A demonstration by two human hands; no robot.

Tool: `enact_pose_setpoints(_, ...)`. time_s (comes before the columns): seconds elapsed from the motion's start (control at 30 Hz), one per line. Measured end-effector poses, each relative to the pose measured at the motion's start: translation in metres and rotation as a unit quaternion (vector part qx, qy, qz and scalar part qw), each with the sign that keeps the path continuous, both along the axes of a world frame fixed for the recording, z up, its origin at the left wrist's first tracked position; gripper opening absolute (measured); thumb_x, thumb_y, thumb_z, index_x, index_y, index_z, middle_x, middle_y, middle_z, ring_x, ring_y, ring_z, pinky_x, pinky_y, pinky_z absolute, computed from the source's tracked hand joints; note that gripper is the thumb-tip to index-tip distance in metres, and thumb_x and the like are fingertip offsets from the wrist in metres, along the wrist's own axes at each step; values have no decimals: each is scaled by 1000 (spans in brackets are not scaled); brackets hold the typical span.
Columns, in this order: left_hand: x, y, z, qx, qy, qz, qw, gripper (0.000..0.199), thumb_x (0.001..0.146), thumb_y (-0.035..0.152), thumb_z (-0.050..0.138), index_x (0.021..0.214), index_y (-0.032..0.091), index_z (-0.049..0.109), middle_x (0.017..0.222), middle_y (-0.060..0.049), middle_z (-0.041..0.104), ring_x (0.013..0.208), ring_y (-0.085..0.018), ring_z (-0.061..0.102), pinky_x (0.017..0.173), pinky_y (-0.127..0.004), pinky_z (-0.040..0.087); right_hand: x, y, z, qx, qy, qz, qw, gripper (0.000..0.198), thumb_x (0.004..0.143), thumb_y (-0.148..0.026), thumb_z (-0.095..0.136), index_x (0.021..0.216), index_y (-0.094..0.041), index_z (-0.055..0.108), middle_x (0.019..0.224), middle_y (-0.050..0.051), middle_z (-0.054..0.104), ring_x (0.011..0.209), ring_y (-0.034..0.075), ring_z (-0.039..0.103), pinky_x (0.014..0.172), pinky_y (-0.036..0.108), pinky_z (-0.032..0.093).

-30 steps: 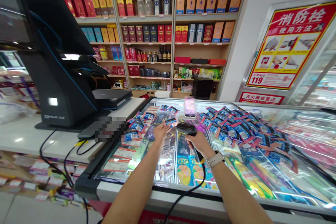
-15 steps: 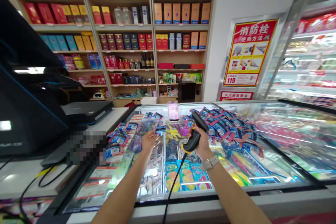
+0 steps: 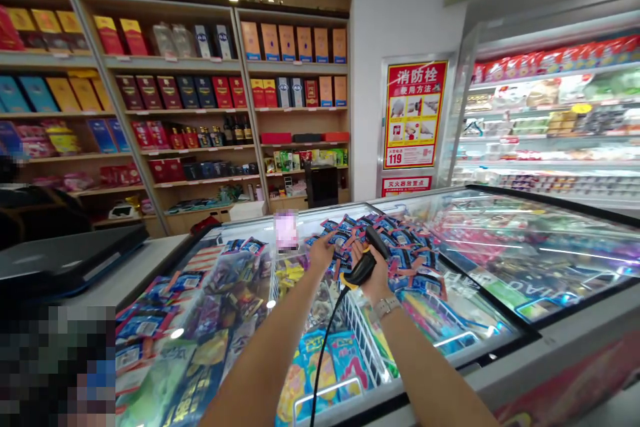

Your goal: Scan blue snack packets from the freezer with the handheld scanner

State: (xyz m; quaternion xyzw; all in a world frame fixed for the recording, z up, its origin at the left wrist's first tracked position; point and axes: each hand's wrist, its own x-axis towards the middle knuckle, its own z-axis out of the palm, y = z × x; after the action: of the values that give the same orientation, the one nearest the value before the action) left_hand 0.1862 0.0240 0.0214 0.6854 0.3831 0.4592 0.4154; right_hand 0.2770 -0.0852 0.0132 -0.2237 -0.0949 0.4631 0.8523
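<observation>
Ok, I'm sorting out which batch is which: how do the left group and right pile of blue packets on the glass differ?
The right pile is larger and heaped close together; the left group is smaller and looser. The left hand and the right hand, which grips a black scanner, are by the right pile; neither is by the left group. Both are blue packets with pinkish ends.

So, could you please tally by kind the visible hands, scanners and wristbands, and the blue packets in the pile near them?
Left hand and right hand: 2
Handheld scanner: 1
Wristband: 1
Blue packets: too overlapped to count
Total, without packets: 4
</observation>
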Motion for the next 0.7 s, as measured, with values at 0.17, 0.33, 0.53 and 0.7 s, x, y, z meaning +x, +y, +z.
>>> enact_pose_setpoints(0.17,7,10,-9,136,150,41,979,37,74,5,67,105,22,76,115,-7,71,115,-23,61,105,-38,43,1,10,-9,-11,55,-11,998,5,74,-21,65,77,-25,63,87,0,76,103,16,70,93,26,54)
enact_pose_setpoints(0.33,-1,12,-3,135,150,30,979,38,74,13,72,110,22,74,119,-10,68,101,-23,66,95,-37,49,-1,3,-2,9,42,-5,999,5,74,-22,65,79,-25,65,95,2,76,108,17,68,94,27,54)
enact_pose_setpoints(0.53,-76,10,16,147,107,50,982,35,76,18,70,110,21,73,116,-9,70,71,-14,66,81,-35,55,-14,-14,4,45,-42,4,998,14,70,-22,69,84,-22,67,101,4,76,104,20,70,93,31,55)
enact_pose_setpoints(0.7,-188,0,34,177,135,119,967,33,79,20,66,111,21,72,110,-7,73,75,-16,67,85,-35,53,-78,-6,18,45,-58,90,993,17,65,-20,73,80,-22,66,92,3,76,94,21,72,87,32,58)
